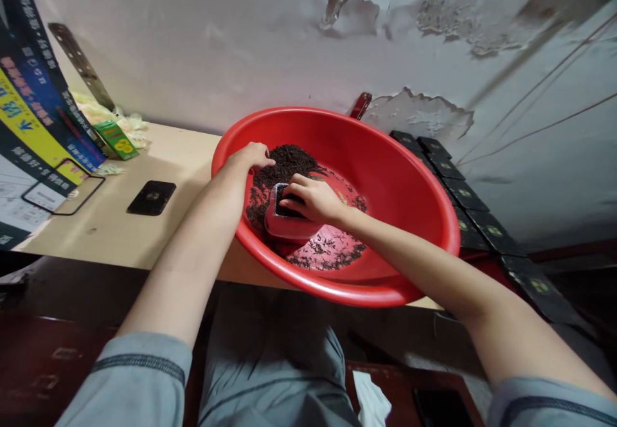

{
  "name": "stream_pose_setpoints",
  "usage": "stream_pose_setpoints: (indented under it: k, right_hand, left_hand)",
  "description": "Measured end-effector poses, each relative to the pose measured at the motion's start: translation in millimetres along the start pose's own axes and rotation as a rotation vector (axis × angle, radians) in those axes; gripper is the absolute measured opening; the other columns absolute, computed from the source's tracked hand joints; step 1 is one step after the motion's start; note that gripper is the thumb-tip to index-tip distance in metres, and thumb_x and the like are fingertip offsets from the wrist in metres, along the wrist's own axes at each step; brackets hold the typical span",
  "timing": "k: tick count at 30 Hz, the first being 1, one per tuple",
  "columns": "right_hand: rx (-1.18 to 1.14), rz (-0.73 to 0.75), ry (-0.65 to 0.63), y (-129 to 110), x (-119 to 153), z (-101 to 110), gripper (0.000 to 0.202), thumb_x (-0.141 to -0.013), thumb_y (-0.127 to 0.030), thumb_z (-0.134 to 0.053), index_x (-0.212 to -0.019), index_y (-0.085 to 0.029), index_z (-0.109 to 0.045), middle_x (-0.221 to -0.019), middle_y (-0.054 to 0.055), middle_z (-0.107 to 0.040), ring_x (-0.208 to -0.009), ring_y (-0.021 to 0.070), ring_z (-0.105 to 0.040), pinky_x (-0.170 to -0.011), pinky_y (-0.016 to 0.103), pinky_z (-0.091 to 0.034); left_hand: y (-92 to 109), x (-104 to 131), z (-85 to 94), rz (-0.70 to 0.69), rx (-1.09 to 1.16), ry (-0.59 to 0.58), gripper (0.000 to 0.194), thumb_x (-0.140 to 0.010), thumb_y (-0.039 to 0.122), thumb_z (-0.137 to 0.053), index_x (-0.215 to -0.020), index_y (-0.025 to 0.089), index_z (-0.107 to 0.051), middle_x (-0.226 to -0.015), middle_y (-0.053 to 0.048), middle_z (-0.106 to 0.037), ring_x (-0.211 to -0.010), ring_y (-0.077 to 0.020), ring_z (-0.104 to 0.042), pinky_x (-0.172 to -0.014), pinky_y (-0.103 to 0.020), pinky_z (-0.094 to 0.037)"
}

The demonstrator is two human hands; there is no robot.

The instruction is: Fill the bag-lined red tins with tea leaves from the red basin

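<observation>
My left hand [254, 156] is inside the left rim of a large red plastic basin [405, 182], beside a heap of dark, dry loose leaves [292, 160] that look like tea. Its fingers are bent, with the thumb a little apart; nothing shows between them. My right hand [315, 200] reaches over a small clear-walled box [294, 229] in the basin. Its slightly spread fingers rest at the opening, on or just above dark leaves; their tips are partly hidden. The box sits tilted, and scattered leaves lie around it on the basin floor.
A flat black lid or box [152, 197] lies on the pale table [120, 237], left of the basin. Black boxes with gold marks [465, 194] line its right side. Printed cartons [36, 118] and a green packet [117, 141] stand left. A dark phone-like slab [443, 408] lies below.
</observation>
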State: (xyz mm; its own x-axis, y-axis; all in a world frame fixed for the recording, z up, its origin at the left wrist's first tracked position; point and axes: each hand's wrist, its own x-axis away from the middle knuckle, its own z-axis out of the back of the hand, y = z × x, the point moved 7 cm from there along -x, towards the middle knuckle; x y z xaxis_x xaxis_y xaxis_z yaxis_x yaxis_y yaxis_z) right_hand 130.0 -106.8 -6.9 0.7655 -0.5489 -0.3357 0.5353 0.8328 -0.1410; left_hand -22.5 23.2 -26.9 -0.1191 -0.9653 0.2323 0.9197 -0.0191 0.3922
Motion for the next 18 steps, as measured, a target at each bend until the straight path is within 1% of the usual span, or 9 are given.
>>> stream_pose_setpoints:
  k: [4, 8, 12, 14, 15, 16, 18]
  right_hand:
    - [-0.137, -0.023, 0.065, 14, -4, 12, 0.033, -0.103, -0.041, -0.052, -0.096, -0.017, -0.074, -0.094, 0.010, -0.068, -0.083, 0.0194, -0.063, -0.077, 0.031, -0.048]
    - [-0.231, -0.104, 0.169, 28, -4, 24, 0.027, -0.099, -0.039, -0.059, -0.092, -0.019, -0.075, -0.089, 0.007, -0.072, -0.078, 0.0180, -0.064, -0.076, 0.030, -0.047]
    - [-0.207, -0.201, 0.118, 29, 0, 20, 0.028, -0.098, -0.042, -0.062, -0.091, -0.018, -0.076, -0.085, 0.006, -0.074, -0.076, 0.0181, -0.064, -0.073, 0.030, -0.045]
    - [-0.126, -0.245, 0.122, 26, 1, 19, 0.032, -0.099, -0.045, -0.059, -0.096, -0.018, -0.077, -0.092, 0.009, -0.074, -0.084, 0.0213, -0.064, -0.077, 0.032, -0.046]
    - [-0.079, -0.252, 0.137, 24, 0, 19, 0.034, -0.099, -0.047, -0.058, -0.102, -0.019, -0.076, -0.099, 0.011, -0.073, -0.092, 0.0238, -0.064, -0.081, 0.034, -0.047]
    - [-0.038, -0.250, 0.154, 21, -2, 20, 0.036, -0.100, -0.048, -0.056, -0.111, -0.019, -0.075, -0.109, 0.013, -0.072, -0.101, 0.0265, -0.063, -0.087, 0.038, -0.047]
    - [0.004, -0.228, 0.159, 14, -10, 19, 0.046, -0.102, -0.051, -0.049, -0.132, -0.021, -0.066, -0.128, 0.015, -0.064, -0.118, 0.0304, -0.057, -0.100, 0.046, -0.045]
  left_hand:
    - [4, 4, 5.1, -0.018, -0.006, 0.044, 0.041, -0.092, 0.037, -0.067, -0.130, 0.019, -0.070, -0.103, -0.011, -0.078, -0.076, -0.0211, -0.075, -0.062, -0.025, -0.055]
    - [8, 9, 8.7, -0.017, 0.011, 0.068, 0.042, -0.093, 0.036, -0.067, -0.130, 0.017, -0.068, -0.108, -0.012, -0.077, -0.076, -0.0206, -0.075, -0.061, -0.024, -0.056]
    - [12, 14, 9.3, 0.001, 0.003, 0.061, 0.039, -0.094, 0.034, -0.065, -0.129, 0.016, -0.068, -0.111, -0.012, -0.077, -0.076, -0.0199, -0.074, -0.060, -0.023, -0.055]
    - [13, 16, 8.5, 0.009, -0.006, 0.048, 0.038, -0.095, 0.034, -0.064, -0.129, 0.016, -0.068, -0.111, -0.012, -0.076, -0.077, -0.0196, -0.074, -0.057, -0.023, -0.054]
    - [13, 17, 7.9, 0.013, -0.011, 0.041, 0.038, -0.096, 0.034, -0.063, -0.129, 0.016, -0.068, -0.111, -0.012, -0.076, -0.077, -0.0195, -0.074, -0.056, -0.022, -0.054]
    - [13, 16, 7.3, 0.017, -0.019, 0.035, 0.039, -0.095, 0.035, -0.063, -0.129, 0.016, -0.068, -0.111, -0.012, -0.076, -0.077, -0.0194, -0.074, -0.056, -0.022, -0.054]
    - [11, 12, 6.5, 0.020, -0.049, 0.029, 0.041, -0.094, 0.032, -0.064, -0.131, 0.017, -0.066, -0.111, -0.011, -0.076, -0.077, -0.0187, -0.074, -0.058, -0.021, -0.055]
